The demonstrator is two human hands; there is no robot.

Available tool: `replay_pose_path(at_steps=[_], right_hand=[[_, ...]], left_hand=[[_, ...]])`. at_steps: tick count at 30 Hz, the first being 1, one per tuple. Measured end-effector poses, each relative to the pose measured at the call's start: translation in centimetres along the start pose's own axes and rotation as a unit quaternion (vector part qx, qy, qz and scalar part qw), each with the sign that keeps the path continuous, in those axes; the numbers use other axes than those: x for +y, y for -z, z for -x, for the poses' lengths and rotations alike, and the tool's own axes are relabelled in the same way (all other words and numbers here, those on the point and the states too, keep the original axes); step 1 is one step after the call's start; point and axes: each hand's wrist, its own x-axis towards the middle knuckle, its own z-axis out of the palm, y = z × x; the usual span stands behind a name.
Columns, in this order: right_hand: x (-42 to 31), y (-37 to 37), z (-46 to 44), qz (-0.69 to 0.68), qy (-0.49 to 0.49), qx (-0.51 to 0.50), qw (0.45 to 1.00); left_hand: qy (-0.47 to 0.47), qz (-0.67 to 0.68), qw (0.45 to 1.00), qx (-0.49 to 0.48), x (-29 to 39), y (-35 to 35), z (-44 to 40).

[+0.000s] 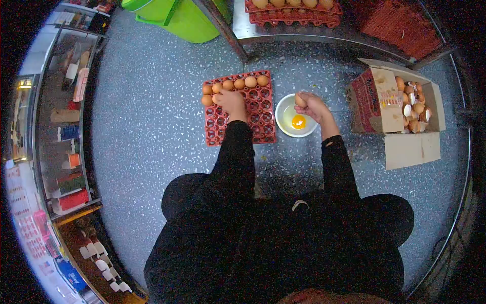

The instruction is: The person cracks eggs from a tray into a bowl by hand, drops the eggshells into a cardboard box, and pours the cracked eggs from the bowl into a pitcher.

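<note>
My right hand (pixel 315 108) holds a brown egg (pixel 300 100) over the rim of a white bowl (pixel 279 120). In the bowl lie clear egg white and one whole yolk (pixel 298 121). My left hand (pixel 233 103) reaches over a red egg tray (pixel 268 133), its fingers closed around an egg (pixel 216 99) in the second row. Several brown eggs (pixel 239 83) fill the tray's far row, and another egg (pixel 206 100) sits at the left end of the second row. The nearer cups hold no eggs.
An open cardboard box (pixel 439 109) of eggshells (pixel 418 107) stands on the speckled floor (pixel 147 111) at right. Beyond the tray are a green bin (pixel 190 23), a metal leg (pixel 223 30) and a shelf (pixel 304 33) with stacked egg trays (pixel 296 19). Shelving (pixel 63 121) lines the left.
</note>
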Motion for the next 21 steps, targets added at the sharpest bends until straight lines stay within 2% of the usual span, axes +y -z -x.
replay_pose_path(at_steps=[1, 3, 5, 7, 9, 10, 13, 14, 15, 17, 19, 20, 21], right_hand=[[0.2, 0.1, 0.2, 0.011, 0.003, 0.004, 1.000], [0.6, 0.5, 0.7, 0.023, 0.001, 0.013, 1.000], [0.5, 0.9, 0.8, 0.063, -0.020, 0.026, 0.997], [0.7, 1.1, 1.0, 0.064, -0.009, 0.025, 0.998], [1.3, 1.4, 0.9, 0.065, 0.003, 0.022, 0.998], [1.5, 1.5, 0.8, 0.054, 0.012, 0.023, 0.998], [1.8, 1.6, 1.2, 0.056, 0.029, 0.025, 0.998], [1.8, 1.7, 1.3, 0.068, 0.036, 0.023, 0.997], [2.0, 1.8, 1.2, 0.069, 0.035, 0.024, 0.997], [2.5, 1.8, 0.9, 0.026, 0.043, 0.048, 0.998], [2.6, 1.5, 1.3, 0.000, 0.051, 0.038, 0.998], [2.5, 1.3, 1.4, -0.024, 0.059, 0.028, 0.998], [2.8, 1.3, 1.3, -0.022, 0.060, 0.031, 0.997]], left_hand=[[-0.113, -0.072, 0.991, 0.007, -3.3, -4.3, -2.7], [-0.225, -0.141, 0.964, 0.006, -3.4, -3.8, -2.2], [-0.168, -0.094, 0.981, -0.028, -2.2, -1.9, -0.9], [-0.180, -0.110, 0.977, -0.027, -2.1, -2.2, -0.8], [-0.045, 0.074, 0.995, -0.057, -1.2, -1.0, -0.3], [-0.140, -0.013, 0.990, -0.021, -1.2, 0.0, 0.3], [-0.150, 0.040, 0.988, 0.010, -1.2, 1.4, 0.8], [-0.092, 0.059, 0.993, 0.037, -0.1, 2.2, 1.7], [-0.091, 0.059, 0.993, 0.036, 0.9, 2.7, 2.7], [-0.187, 0.241, 0.952, -0.032, 2.7, 3.4, 5.0], [-0.212, 0.413, 0.873, -0.148, 2.6, -2.0, 7.3], [-0.110, 0.471, 0.817, -0.314, 3.5, -1.7, 8.9], [-0.002, 0.508, 0.724, -0.466, 3.9, -1.6, 10.3]])
